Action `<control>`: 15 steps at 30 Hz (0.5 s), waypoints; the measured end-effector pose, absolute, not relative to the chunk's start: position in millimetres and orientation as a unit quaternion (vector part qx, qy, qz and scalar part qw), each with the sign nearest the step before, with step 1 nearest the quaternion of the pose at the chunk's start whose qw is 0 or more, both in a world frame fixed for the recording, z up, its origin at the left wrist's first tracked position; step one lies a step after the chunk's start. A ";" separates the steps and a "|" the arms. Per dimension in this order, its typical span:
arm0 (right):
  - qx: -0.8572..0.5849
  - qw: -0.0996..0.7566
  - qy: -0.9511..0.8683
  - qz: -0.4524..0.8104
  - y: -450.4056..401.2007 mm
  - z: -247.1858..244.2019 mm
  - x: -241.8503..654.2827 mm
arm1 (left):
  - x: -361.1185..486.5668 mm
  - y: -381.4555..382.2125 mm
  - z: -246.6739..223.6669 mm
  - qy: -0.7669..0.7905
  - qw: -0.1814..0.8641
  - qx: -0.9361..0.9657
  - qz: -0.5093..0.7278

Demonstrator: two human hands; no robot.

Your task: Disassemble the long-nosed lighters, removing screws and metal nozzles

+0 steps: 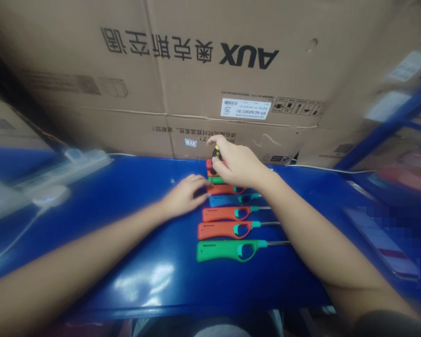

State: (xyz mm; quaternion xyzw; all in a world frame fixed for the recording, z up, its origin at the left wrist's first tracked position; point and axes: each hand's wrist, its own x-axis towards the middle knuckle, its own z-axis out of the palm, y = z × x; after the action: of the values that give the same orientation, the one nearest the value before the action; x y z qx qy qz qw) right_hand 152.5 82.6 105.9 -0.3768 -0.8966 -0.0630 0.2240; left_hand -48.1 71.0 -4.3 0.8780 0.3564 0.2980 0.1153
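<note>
A row of gas lighters lies on the blue table, their handles on the left and metal tubes to the right. My right hand [236, 161] is closed around a black and yellow screwdriver [216, 153], its shaft pointing down over a green lighter [215, 179] near the far end. My left hand [184, 194] rests at the handle ends, thumb and fingers apart, fingertips by the green lighter and an orange lighter [221, 189]. Closer to me come a blue lighter [221, 200], two orange lighters [217, 214] and a green lighter [217, 251]. Beyond, a red lighter [209, 164] is partly hidden by my right hand.
A large cardboard box [182, 93] with upside-down print stands along the table's back edge. On the left are a white power strip [84, 166] and a white plug with a cable [52, 195]. A phone-like flat object [382, 241] lies at the right.
</note>
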 end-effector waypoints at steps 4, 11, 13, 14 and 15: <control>-0.399 0.218 -0.889 -0.052 80.6 109.9 153.6 | -48.0 70.4 -4.2 0.364 0.117 0.876 0.294; -0.363 0.216 -0.906 -0.005 80.5 111.4 155.6 | -47.4 69.8 -3.2 0.365 0.114 0.877 0.292; -0.354 0.219 -0.909 -0.002 80.4 110.8 154.8 | -47.4 69.6 -2.8 0.365 0.112 0.878 0.289; -0.349 0.225 -0.910 -0.004 80.3 110.4 154.5 | -47.3 69.4 -2.6 0.366 0.110 0.879 0.286; -0.348 0.227 -0.909 -0.008 80.2 110.1 154.2 | -47.3 69.3 -2.6 0.367 0.108 0.879 0.284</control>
State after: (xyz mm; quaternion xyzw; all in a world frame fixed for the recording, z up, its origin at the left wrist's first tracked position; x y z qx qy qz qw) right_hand 154.2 80.2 110.1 -0.3481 -0.9094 -0.0078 0.2273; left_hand -47.3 69.3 -2.6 0.8790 0.3672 0.2842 0.1084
